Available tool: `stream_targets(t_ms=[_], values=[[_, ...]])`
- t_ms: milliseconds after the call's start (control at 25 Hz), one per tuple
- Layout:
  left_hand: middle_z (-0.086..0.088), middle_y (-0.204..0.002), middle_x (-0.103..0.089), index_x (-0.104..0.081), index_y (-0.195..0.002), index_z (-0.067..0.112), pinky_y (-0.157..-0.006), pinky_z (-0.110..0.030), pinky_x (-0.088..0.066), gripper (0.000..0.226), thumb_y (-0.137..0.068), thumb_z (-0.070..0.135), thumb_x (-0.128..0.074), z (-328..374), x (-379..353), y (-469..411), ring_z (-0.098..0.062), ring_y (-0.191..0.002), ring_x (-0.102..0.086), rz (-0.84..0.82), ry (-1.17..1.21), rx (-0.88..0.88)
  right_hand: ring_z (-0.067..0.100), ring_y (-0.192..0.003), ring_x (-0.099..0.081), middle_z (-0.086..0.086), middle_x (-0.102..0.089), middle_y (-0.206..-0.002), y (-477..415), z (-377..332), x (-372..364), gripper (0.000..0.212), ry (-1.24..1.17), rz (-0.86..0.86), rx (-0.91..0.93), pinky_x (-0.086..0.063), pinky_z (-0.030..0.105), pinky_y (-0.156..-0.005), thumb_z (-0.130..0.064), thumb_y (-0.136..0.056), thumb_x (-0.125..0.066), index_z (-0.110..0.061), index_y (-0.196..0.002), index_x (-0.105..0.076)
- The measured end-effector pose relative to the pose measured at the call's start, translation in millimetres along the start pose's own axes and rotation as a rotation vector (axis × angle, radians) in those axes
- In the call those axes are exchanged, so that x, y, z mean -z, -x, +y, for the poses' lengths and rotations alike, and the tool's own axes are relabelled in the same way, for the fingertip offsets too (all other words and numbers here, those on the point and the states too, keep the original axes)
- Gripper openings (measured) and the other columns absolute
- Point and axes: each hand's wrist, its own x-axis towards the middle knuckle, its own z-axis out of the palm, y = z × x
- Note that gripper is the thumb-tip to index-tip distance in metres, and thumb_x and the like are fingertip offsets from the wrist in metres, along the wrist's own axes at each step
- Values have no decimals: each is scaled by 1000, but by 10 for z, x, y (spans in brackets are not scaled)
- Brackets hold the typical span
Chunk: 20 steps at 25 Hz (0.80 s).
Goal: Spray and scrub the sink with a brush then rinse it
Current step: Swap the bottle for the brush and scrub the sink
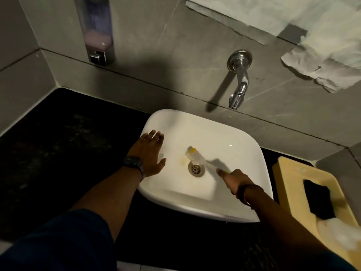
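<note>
A white square sink (244, 153) sits on a dark counter, with a metal drain (196, 170) near its middle. My right hand (235, 179) is closed around the handle of a white and yellow brush (192, 153), whose head rests on the basin floor just above the drain. A yellowish stain (182, 160) lies left of the drain. My left hand (151, 152) lies flat with fingers spread on the sink's left rim. A chrome tap (239, 83) juts from the wall above the sink; no water runs from it.
A soap dispenser (96, 30) hangs on the tiled wall at upper left. Paper sheets (322, 61) hang at upper right. On the counter to the right lies a pale yellow board (293, 188) with a black sponge (318, 200) on it. The dark countertop (58, 145) stretches left.
</note>
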Motion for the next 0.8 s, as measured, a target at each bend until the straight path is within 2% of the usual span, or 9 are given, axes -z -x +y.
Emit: stream_targets(t_ms=[160, 240, 320, 360, 440, 520, 600, 680, 800], values=[[-13, -156, -19, -9, -146, 6, -118, -39, -5, 80, -84, 47, -40, -34, -19, -29, -26, -145, -9, 24, -11, -10, 8, -47, -44, -5, -52, -64, -78, -254, -323, 39, -39, -152, 170, -32, 20, -47, -67, -81, -53, -29, -85, -58], [-13, -156, -20, -9, -146, 6, -118, -39, -6, 80, -84, 47, -39, -45, -36, -27, -26, -145, -10, 27, -21, -3, 23, -87, -65, 7, -68, -100, -162, -196, -220, 54, 25, 10, 145, -44, 27, -71, -67, -82, -51, -23, -111, -62], [-13, -156, -19, -8, -146, 6, -118, -39, -6, 80, -84, 47, -39, -38, -37, -22, -26, -145, -9, 14, -24, 4, 39, -118, -54, 24, -56, -133, -248, 33, 35, 77, 46, 174, -45, -42, 39, -94, -65, -85, -50, -3, -131, -50], [-13, -156, -19, -8, -146, 6, -118, -39, -6, 80, -85, 46, -39, -39, -28, -22, -26, -145, -9, 7, -25, 4, 41, -114, -55, 27, -56, -129, -227, 155, 166, 77, 42, 194, -106, -43, 40, -92, -63, -86, -50, 0, -130, -49], [-13, -156, -19, -8, -146, 6, -118, -39, -7, 80, -85, 46, -39, -51, -9, -21, -26, -145, -9, -5, -35, 3, 32, -72, -60, 20, -63, -86, -133, 341, 312, 59, -55, 97, -134, -45, 32, -64, -60, -86, -53, -3, -101, -59], [-12, -156, -19, -8, -146, 6, -119, -40, -8, 80, -85, 47, -39, -53, -5, -17, -26, -145, -10, -2, -50, 5, 17, -34, -35, 4, -42, -45, 115, 432, 295, 51, -96, -150, -146, -27, 20, -41, -58, -84, -57, -14, -60, -47], [-12, -157, -19, -8, -146, 6, -119, -40, -8, 79, -85, 48, -39, -36, -7, -10, -26, -145, -9, -8, -55, 7, 16, -31, -22, -1, -29, -38, 258, 491, 217, 58, -24, -323, -74, -18, 21, -41, -60, -82, -59, -21, -45, -36], [-12, -157, -18, -8, -146, 6, -119, -40, -8, 79, -86, 48, -38, -13, -12, -5, -26, -145, -9, -7, -60, 10, 20, -43, -45, 4, -49, -52, 266, 439, 130, 53, 118, -243, 36, -33, 27, -49, -68, -79, -55, -20, -56, -50], [-11, -157, -18, -8, -146, 6, -119, -40, -8, 78, -86, 48, -38, -5, -10, -7, -26, -145, -10, -2, -62, 9, 34, -101, -62, 19, -65, -112, 26, 226, -63, 71, 190, 160, 4, -46, 37, -84, -72, -82, -44, -9, -112, -60]])
